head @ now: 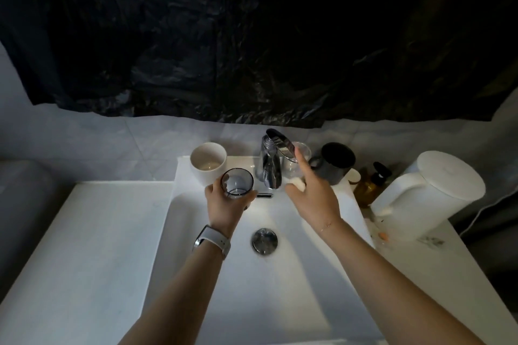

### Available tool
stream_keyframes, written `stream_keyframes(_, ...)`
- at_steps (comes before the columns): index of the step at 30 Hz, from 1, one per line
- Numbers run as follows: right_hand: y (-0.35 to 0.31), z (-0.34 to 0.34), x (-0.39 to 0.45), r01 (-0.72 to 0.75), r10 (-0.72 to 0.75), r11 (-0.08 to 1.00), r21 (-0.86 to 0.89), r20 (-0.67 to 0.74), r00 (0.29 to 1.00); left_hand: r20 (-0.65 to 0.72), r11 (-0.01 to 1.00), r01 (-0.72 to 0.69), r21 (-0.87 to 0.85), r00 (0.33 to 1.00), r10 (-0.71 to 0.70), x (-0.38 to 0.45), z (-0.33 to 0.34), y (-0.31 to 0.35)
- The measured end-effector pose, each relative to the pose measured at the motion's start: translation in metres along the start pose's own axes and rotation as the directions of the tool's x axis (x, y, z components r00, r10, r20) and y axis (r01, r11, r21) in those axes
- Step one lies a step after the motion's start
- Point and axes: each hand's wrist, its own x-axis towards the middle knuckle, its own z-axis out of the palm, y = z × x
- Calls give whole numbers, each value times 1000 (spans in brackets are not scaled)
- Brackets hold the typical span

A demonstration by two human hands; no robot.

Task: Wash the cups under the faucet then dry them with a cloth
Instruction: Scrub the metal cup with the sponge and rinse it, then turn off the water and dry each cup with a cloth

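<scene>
Upright, glass cup (237,182) in L hand (224,204).

Dim light, black plastic sheet (252,36), white tiled wall (112,134), white countertop (84,246)

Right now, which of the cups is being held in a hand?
The smoky clear glass cup, gripped by the left hand over the sink. The white cup, clear glass and dark mug stand behind it.

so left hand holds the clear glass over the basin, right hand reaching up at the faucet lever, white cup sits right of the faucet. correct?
One error: the white cup sits left of the faucet, not right, per the head view. The rest holds: the left hand holds the clear glass over the basin, and the right hand reaches up at the lever.
</scene>
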Motion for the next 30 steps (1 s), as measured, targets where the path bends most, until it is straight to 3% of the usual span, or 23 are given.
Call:
stream_keyframes(3,20,18,-24,-78,81,967,241,-5,997,-50,1000,-13,6,999,13,10,16,6)
stream_keyframes(7,55,34,-50,-272,245,855,441,119,962,-68,1000,-1,-10,998,0,27,35,3)
stream_keyframes(15,93,51,-71,-410,341,809,421,233,911,-192,992,-57,-116,981,34,42,62,7)
stream_keyframes(19,93,58,-80,-492,391,716,495,299,870,-215,998,-61,-33,975,53,61,70,-8)
stream_keyframes(26,92,65,-94,-591,474,571,570,359,804,-155,967,193,168,974,-167,25,59,5)
stream_keyframes(30,92,61,-98,-607,473,497,620,393,789,-74,984,178,4,981,-177,3,47,-6)
